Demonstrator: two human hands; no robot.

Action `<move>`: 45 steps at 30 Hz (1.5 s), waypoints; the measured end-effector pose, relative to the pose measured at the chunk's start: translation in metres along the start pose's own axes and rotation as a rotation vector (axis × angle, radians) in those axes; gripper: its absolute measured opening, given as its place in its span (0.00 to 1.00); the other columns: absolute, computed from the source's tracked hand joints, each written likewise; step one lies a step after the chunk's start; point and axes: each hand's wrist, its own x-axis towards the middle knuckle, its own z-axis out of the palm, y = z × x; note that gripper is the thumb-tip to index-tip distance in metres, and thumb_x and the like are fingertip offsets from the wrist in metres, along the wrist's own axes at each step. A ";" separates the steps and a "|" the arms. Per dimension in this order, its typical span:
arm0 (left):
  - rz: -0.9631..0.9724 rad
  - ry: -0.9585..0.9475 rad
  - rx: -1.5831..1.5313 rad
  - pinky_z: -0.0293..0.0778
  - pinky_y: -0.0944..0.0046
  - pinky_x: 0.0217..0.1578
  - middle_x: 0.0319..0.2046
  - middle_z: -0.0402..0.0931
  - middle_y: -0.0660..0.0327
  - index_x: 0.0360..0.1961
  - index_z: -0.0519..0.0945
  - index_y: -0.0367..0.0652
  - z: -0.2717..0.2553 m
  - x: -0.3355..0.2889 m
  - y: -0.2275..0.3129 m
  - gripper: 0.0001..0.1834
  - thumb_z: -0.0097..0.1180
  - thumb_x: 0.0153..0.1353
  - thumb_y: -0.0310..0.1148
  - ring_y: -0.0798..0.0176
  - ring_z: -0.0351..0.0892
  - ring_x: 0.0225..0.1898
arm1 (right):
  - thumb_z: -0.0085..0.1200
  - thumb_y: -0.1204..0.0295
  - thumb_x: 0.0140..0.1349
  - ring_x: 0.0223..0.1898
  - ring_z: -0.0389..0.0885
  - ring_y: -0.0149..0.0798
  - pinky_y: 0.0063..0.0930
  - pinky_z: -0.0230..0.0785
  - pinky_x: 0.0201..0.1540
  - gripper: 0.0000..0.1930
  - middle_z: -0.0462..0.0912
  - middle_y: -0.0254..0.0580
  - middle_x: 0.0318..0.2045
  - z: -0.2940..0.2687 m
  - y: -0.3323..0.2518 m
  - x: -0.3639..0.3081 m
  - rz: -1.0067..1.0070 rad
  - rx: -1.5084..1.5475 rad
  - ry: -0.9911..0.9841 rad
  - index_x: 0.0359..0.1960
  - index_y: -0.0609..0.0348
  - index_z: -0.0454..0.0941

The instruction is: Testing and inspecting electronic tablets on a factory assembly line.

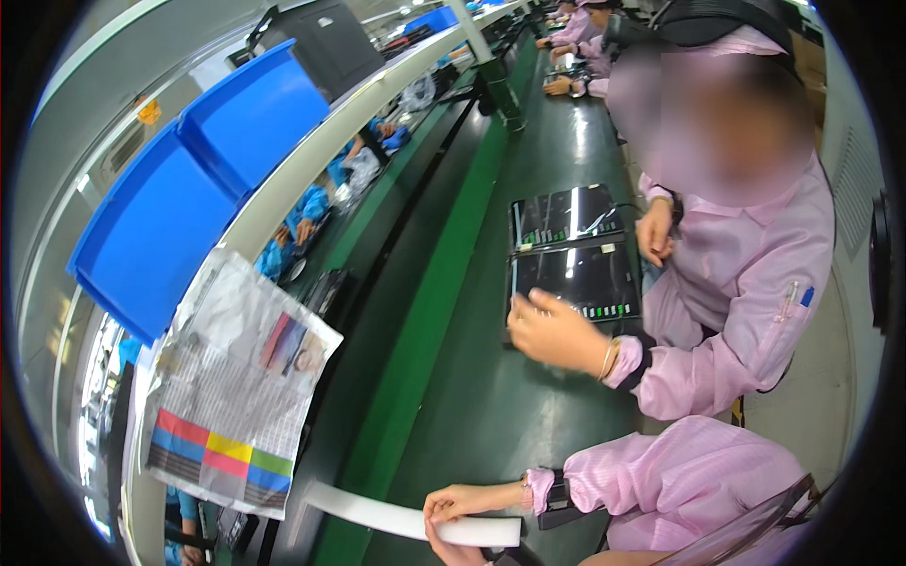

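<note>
At the bottom, a long white strip (368, 512), flat and slightly curved in the picture, crosses the green bench edge. My right hand (467, 500), in a pink sleeve with a black wrist strap, is closed over the strip near its right end. Just below it, my left hand (453, 549) grips the strip from underneath, partly cut off by the lower edge. The fingertips of both hands meet at the strip. I cannot tell what the strip is made of.
A co-worker in pink has one hand (557, 332) over two dark screen panels (576, 269) on the green bench (491, 396). Blue bins (156, 231) stand on a rail at left, above a hanging printed sheet (236, 377). More people sit farther along the line.
</note>
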 end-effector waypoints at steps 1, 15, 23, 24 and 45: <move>0.002 0.000 -0.010 0.65 0.59 0.54 0.49 0.70 0.54 0.55 0.67 0.36 0.000 -0.001 -0.001 0.24 0.46 0.65 0.43 0.58 0.69 0.50 | 0.51 0.68 0.64 0.28 0.69 0.21 0.15 0.63 0.32 0.09 0.77 0.30 0.30 -0.001 0.000 -0.001 0.002 0.044 -0.010 0.40 0.61 0.74; 0.047 0.028 0.001 0.68 0.62 0.50 0.46 0.71 0.52 0.53 0.66 0.34 -0.005 0.001 -0.010 0.26 0.43 0.64 0.47 0.60 0.72 0.49 | 0.52 0.64 0.65 0.28 0.66 0.20 0.15 0.61 0.32 0.11 0.71 0.25 0.26 -0.002 -0.001 -0.002 0.094 0.076 -0.092 0.40 0.59 0.74; 0.003 0.142 -0.012 0.63 0.59 0.60 0.52 0.71 0.51 0.55 0.70 0.34 -0.004 0.000 -0.007 0.25 0.45 0.65 0.43 0.56 0.69 0.56 | 0.51 0.65 0.65 0.27 0.67 0.21 0.15 0.61 0.30 0.11 0.74 0.27 0.28 -0.002 -0.002 -0.003 0.080 0.043 -0.068 0.40 0.60 0.74; 0.000 0.143 -0.011 0.63 0.59 0.60 0.52 0.71 0.51 0.55 0.70 0.34 -0.004 0.000 -0.005 0.25 0.45 0.65 0.43 0.56 0.69 0.56 | 0.51 0.66 0.65 0.26 0.67 0.21 0.16 0.61 0.30 0.10 0.74 0.27 0.27 -0.002 -0.001 -0.002 0.081 0.042 -0.068 0.40 0.60 0.74; 0.025 0.093 -0.013 0.68 0.61 0.51 0.46 0.70 0.53 0.53 0.66 0.36 -0.019 0.004 -0.013 0.25 0.44 0.65 0.46 0.60 0.71 0.49 | 0.53 0.65 0.63 0.26 0.68 0.21 0.16 0.62 0.30 0.10 0.75 0.26 0.27 -0.003 0.001 0.000 0.134 0.039 -0.054 0.39 0.58 0.75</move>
